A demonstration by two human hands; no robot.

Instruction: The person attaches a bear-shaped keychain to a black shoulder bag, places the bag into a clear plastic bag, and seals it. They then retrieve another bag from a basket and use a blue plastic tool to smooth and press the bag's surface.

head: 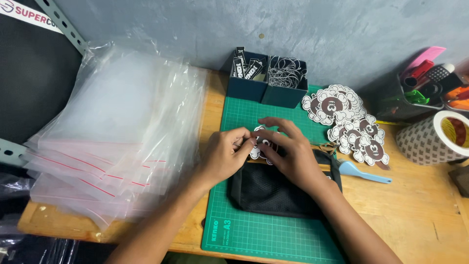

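- Wooden table under everything, running from nine o'clock to three o'clock below a grey wall.
- Stack of clear zip bags with red seal lines, filling the nine o'clock side, slumped toward the mat.
- Green cutting mat at centre, reaching down to six o'clock, gridded in pale lines.
- Black mesh pouch lying flat on the mat just below centre, partly covered by the right forearm.
- Two dark blue open boxes at twelve o'clock on the mat's far edge, touching each other: left one with black-and-white tags, right one with a tangle of ball chains.
- Pile of cloud-shaped stickers in brown and white at two o'clock, fanned out, overlapping the mat's right edge.
- Roll of patterned tape at three o'clock, on its side, near a dark holder of pens behind it.
- Left hand at centre, slightly toward nine o'clock, fingers curled in, thumb and forefinger pinched on the left edge of a cloud-shaped charm.
- Right hand just toward three o'clock of it, fingers loosely bent and spread over the same charm, fingertips pressing its top and right side.
- Charm itself at dead centre, over the pouch's upper edge, mostly hidden between both hands.
- Light blue handle at four o'clock, flat on the wood, just beside the pouch; tool type unclear.
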